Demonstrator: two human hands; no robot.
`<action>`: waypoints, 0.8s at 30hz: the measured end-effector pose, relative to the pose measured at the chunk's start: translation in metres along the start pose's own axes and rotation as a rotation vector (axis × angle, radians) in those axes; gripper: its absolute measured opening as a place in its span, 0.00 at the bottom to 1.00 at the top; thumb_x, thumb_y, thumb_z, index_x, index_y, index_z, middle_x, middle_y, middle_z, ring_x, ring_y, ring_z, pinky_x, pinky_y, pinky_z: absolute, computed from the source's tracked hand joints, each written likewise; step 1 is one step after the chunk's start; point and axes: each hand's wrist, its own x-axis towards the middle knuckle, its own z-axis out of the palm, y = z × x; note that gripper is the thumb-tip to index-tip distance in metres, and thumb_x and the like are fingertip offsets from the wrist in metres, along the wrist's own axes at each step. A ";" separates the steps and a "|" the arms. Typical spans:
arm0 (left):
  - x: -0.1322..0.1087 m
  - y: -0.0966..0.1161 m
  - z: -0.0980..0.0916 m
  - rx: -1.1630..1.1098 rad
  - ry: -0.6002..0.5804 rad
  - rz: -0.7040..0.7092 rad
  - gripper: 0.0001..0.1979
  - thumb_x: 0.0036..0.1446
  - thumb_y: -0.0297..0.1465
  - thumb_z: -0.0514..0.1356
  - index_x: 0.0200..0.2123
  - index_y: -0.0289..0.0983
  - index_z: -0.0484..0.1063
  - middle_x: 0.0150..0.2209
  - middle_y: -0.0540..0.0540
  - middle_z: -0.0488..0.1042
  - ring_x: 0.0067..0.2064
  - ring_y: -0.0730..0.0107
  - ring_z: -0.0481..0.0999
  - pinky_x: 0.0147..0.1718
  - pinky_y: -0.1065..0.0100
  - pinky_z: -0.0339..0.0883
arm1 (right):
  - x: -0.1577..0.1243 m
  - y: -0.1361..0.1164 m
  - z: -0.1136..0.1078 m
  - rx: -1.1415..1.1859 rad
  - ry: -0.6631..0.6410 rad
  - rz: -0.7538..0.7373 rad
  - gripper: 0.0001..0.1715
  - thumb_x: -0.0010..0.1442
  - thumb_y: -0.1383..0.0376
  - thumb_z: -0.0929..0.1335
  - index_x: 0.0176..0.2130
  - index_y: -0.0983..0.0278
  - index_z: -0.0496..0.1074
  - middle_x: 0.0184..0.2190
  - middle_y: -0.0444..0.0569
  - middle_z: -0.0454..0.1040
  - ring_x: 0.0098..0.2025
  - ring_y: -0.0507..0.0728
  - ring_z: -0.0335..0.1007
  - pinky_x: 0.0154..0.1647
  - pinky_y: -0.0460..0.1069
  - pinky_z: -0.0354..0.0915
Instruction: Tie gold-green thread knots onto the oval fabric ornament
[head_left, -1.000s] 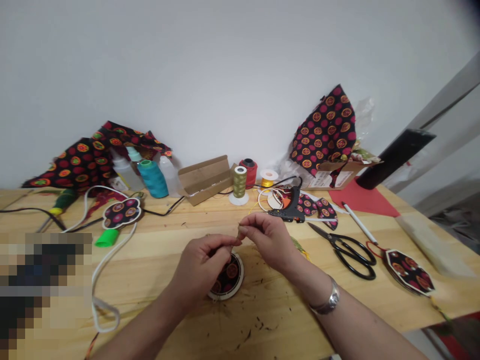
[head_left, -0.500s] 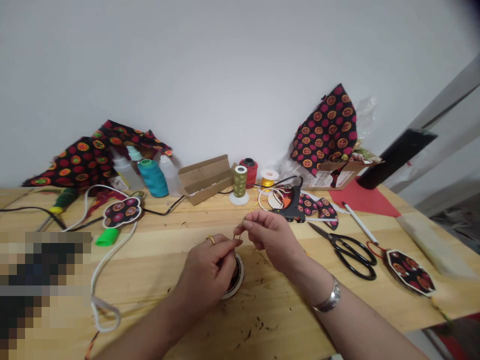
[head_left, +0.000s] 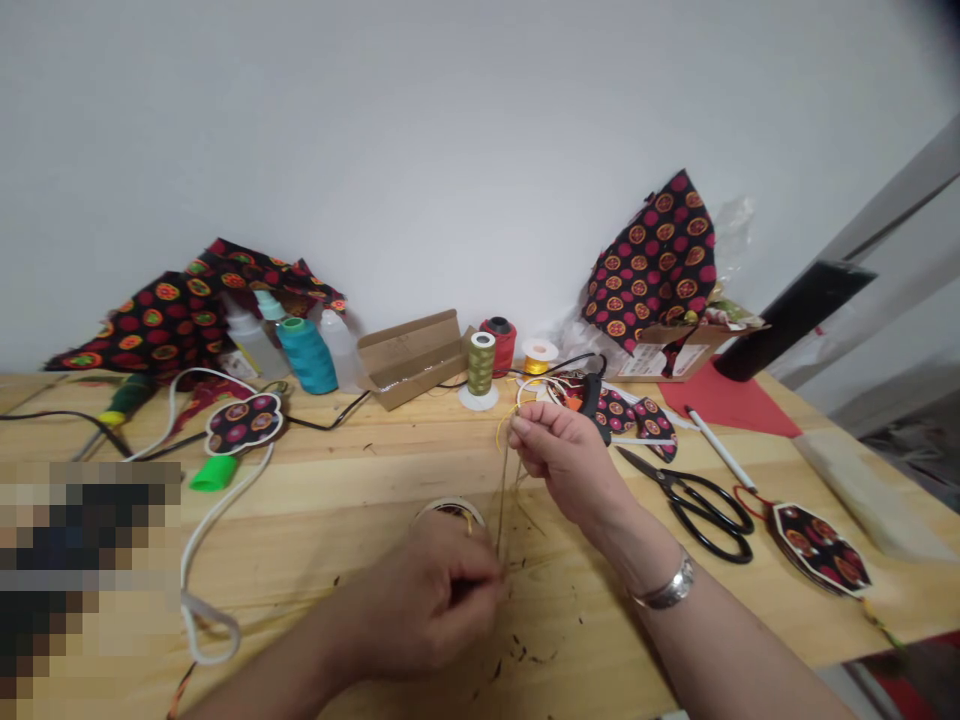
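My right hand (head_left: 562,462) pinches a thin olive thread (head_left: 503,505), which runs taut downward to my left hand. A yellow loop of cord (head_left: 499,436) sticks out beside the right fingertips. My left hand (head_left: 439,590) is slightly blurred, with its fingers curled in around the thread's lower end. Behind and partly under it lies a round, pale-rimmed piece (head_left: 442,503), mostly covered, with a bit of yellow cord on it. A silver bracelet (head_left: 673,585) circles the right wrist.
Black-handled scissors (head_left: 705,510) lie right of my hands, near an octagonal fabric piece (head_left: 821,548). Behind stand an olive thread spool (head_left: 481,365), a red spool (head_left: 499,345), and a cardboard box (head_left: 412,360). A white cable (head_left: 187,560) loops at left beside a green cap (head_left: 214,474).
My hands have drawn apart: the left moved down toward me, the right slightly up and right. Thread now stretches between them, and the round piece's far rim shows behind the left hand.
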 end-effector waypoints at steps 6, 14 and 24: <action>-0.014 -0.001 -0.013 -0.741 -0.356 -0.185 0.19 0.37 0.50 0.63 0.16 0.39 0.78 0.16 0.42 0.72 0.16 0.67 0.66 0.16 0.67 0.58 | 0.001 -0.001 -0.001 -0.043 0.013 0.004 0.10 0.47 0.63 0.70 0.26 0.66 0.66 0.18 0.40 0.67 0.16 0.44 0.49 0.16 0.42 0.43; 0.012 -0.013 -0.005 -0.937 0.755 -0.084 0.09 0.52 0.30 0.59 0.38 0.39 0.76 0.41 0.46 0.76 0.45 0.66 0.71 0.47 0.66 0.61 | -0.009 0.003 0.013 -0.276 -0.040 0.020 0.06 0.48 0.66 0.69 0.24 0.65 0.67 0.18 0.41 0.69 0.18 0.46 0.53 0.17 0.43 0.49; 0.009 -0.011 0.004 -0.517 0.534 -0.333 0.19 0.56 0.37 0.55 0.51 0.40 0.68 0.33 0.48 0.77 0.36 0.67 0.74 0.35 0.69 0.66 | -0.010 0.011 0.016 -0.303 -0.127 -0.002 0.04 0.49 0.67 0.68 0.24 0.65 0.69 0.19 0.41 0.69 0.22 0.49 0.64 0.28 0.46 0.62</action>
